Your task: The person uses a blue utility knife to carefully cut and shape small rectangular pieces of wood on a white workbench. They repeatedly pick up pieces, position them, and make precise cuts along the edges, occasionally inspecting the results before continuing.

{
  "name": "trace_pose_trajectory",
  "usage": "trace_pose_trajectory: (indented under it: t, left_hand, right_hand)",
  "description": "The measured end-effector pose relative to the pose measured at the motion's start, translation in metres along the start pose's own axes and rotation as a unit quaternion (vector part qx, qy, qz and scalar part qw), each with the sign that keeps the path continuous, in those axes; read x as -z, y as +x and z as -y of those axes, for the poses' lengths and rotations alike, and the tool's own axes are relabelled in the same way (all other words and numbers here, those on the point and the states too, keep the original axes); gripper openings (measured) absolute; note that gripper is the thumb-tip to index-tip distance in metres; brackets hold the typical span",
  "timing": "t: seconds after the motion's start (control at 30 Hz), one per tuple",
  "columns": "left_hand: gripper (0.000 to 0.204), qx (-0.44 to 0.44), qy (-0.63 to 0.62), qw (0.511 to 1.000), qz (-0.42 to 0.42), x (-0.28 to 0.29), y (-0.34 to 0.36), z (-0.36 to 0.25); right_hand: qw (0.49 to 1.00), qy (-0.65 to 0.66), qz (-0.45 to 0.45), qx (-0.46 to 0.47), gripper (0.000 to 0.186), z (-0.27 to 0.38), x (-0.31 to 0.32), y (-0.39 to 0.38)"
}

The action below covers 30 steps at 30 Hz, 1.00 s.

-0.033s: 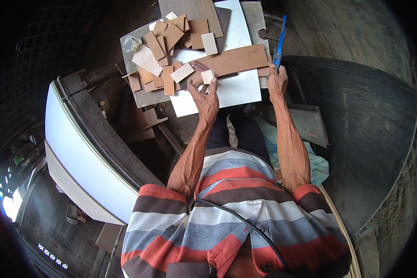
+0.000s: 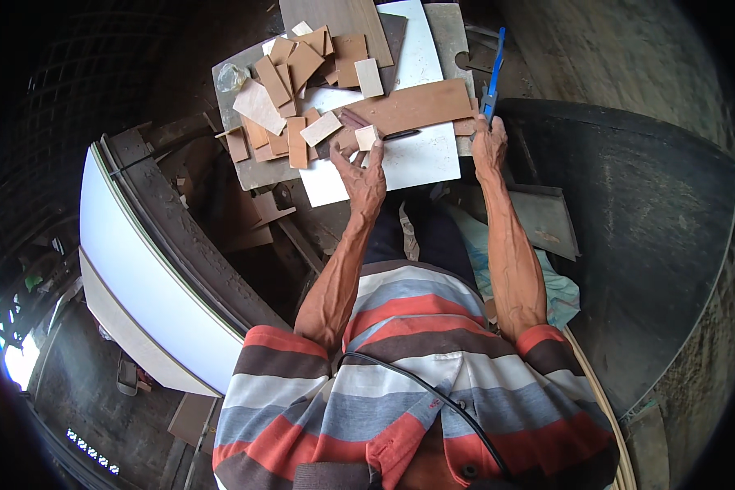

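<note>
- The small pale block sits at my left thumb's tip; my left hand pinches it, index finger spread apart, and it looks nearly square, without a clear long axis.
- Well rightward, my right hand grips the blue tool, its length pointing away beyond those fingers.
- Left of my left fingers, brown wood pieces cover the surface.

Opening: burnt-out glare, lower left
White panel: bright, bluish-white, outshining the room
Sheet: well lit
Block: pale, fairly sharp
Dark board: dim, softly lit
Upper left: deep shadow
Rim: blackened, straight edges bowed
</note>
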<state>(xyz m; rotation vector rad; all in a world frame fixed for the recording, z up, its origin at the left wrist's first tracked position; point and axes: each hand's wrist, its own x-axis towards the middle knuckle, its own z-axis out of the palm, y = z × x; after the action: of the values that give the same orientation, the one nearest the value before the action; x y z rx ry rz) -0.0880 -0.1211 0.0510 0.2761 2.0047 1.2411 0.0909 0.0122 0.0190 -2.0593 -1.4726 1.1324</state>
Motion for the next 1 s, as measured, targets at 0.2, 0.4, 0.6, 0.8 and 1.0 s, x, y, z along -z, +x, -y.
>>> trace_pose_trajectory:
  t: [0.2,0.4,0.6,0.8,1.0]
  left_hand:
    - [0.089,-0.130,0.141,0.979,0.070,-0.015,-0.020,0.000]
    - [0.088,-0.245,0.220,0.934,0.137,-0.040,-0.003,-0.023]
    - [0.086,-0.320,0.257,0.908,0.087,-0.022,0.001,-0.021]
    - [0.085,-0.283,0.262,0.922,0.031,0.017,0.003,-0.019]
    - [0.083,-0.032,0.175,0.976,0.129,0.056,-0.006,-0.008]
  right_hand:
    - [0.973,0.214,0.032,-0.082,0.024,-0.012,0.020,-0.015]
    - [0.991,0.116,0.047,-0.056,0.025,-0.022,0.047,-0.037]
    - [0.997,0.019,0.026,0.068,0.032,0.011,0.046,-0.004]
    - [0.959,-0.138,0.140,0.203,0.048,0.123,-0.003,0.084]
    - [0.910,-0.204,0.121,0.340,0.032,0.203,-0.100,0.153]
